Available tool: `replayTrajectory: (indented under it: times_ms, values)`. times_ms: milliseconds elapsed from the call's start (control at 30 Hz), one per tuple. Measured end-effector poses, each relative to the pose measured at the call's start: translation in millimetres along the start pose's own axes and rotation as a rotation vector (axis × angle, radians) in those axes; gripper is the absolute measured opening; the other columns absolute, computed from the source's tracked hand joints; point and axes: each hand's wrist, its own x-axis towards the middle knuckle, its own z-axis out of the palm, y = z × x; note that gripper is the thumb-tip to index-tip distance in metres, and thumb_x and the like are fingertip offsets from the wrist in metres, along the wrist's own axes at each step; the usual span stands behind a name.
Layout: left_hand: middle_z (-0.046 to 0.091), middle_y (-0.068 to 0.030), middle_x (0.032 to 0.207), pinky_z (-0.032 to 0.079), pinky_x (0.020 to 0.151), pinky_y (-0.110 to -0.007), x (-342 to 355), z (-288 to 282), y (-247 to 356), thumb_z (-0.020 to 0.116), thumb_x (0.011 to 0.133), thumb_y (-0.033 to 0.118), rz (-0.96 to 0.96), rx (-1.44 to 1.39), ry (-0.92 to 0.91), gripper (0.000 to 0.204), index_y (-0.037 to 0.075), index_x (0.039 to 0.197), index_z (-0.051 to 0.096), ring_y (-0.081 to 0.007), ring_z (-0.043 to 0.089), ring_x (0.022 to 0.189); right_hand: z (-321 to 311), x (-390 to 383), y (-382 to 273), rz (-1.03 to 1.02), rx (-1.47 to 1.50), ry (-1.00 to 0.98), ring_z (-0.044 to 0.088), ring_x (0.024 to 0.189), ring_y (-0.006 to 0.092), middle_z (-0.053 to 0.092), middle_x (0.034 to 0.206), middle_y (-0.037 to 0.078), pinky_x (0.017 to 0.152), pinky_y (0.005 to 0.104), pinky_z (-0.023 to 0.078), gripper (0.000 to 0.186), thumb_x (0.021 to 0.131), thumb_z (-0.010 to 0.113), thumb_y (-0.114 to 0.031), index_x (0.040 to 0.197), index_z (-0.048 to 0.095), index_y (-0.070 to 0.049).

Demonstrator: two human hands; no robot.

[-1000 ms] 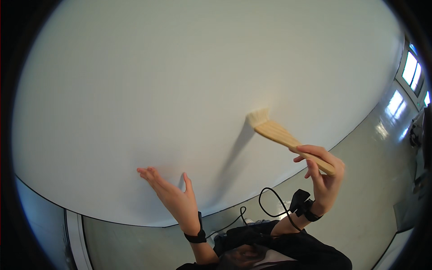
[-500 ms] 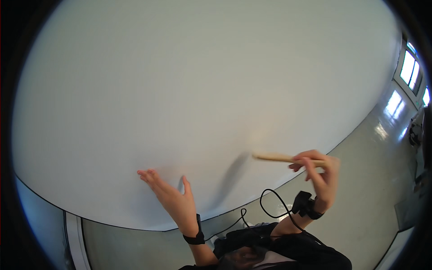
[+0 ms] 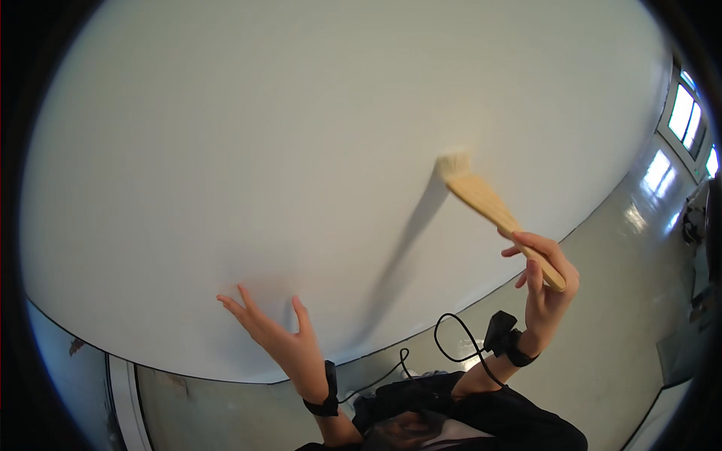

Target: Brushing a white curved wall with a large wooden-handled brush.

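My right hand (image 3: 547,272) grips the handle of a flat wooden brush (image 3: 485,201), with the thumb and fingers around its lower end. The brush's pale bristles (image 3: 454,164) point up and left, at or very near the broad white surface (image 3: 301,135); whether they press on it I cannot tell for certain. A long shadow runs down from the brush across the white surface. My left hand (image 3: 282,342) holds nothing and lies near the lower edge of that surface, fingers spread; its fingertips seem to be at or close to the surface.
Black bands circle both wrists, the right one carrying a small black box (image 3: 501,333). A thin black cable (image 3: 444,323) loops between my forearms. Shiny floor (image 3: 609,301) shows at the right, with bright windows (image 3: 684,116) at the far right and a pale post (image 3: 126,395) at lower left.
The brush has swung up, its bristles moving farther up the white surface and its broad side now showing. My right hand has shifted slightly right. My left hand's fingers have spread wider.
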Motion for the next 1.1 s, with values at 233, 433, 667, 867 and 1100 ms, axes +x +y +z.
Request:
replayTrajectory:
  times_ms: [233,433,667,867,1100]
  values:
    - [0.006,-0.0265,0.171,0.026,0.122,-0.056,5,18,35,0.071,0.091,0.007,0.143,-0.051,-0.216,0.077,0.013,0.16,0.037,-0.0468,0.013,0.157,12,21,-5,0.437,-0.048,-0.26,0.071,0.072,0.0136,0.078,0.09,0.006,0.061,0.0259,0.051,0.017,0.101,0.064,-0.013,0.104,0.075,-0.001]
    - [0.004,-0.0306,0.17,0.025,0.121,-0.058,20,18,21,0.07,0.092,0.006,0.165,0.029,-0.196,0.077,0.014,0.161,0.035,-0.0508,0.009,0.156,0,26,-5,0.37,-0.003,-0.384,0.072,0.068,0.0131,0.078,0.081,0.007,0.05,0.023,0.047,0.022,0.101,0.064,-0.016,0.098,0.076,0.002]
    - [0.003,-0.0321,0.169,0.024,0.122,-0.055,12,11,30,0.069,0.094,0.006,0.148,0.001,-0.241,0.076,0.014,0.161,0.034,-0.0514,0.007,0.156,-14,16,22,-0.275,0.202,0.213,0.075,0.076,0.0339,0.07,0.109,0.035,0.04,0.0239,0.047,0.047,0.109,0.044,-0.038,0.121,0.06,0.005]
    - [0.002,-0.0309,0.169,0.025,0.122,-0.054,7,-3,30,0.069,0.095,0.006,0.156,-0.022,-0.238,0.076,0.015,0.161,0.034,-0.0506,0.005,0.156,9,21,15,-0.156,0.291,0.178,0.076,0.086,0.0342,0.068,0.112,0.023,0.048,0.0253,0.052,0.046,0.107,0.052,-0.03,0.125,0.059,0.012]
    - [0.001,-0.0293,0.17,0.025,0.123,-0.053,14,-8,-4,0.069,0.094,0.005,0.145,-0.033,-0.245,0.077,0.016,0.162,0.033,-0.0496,0.005,0.157,13,0,-7,0.07,0.149,0.037,0.073,0.084,0.0214,0.072,0.101,0.014,0.054,0.0229,0.049,0.029,0.104,0.053,-0.015,0.11,0.069,0.008]
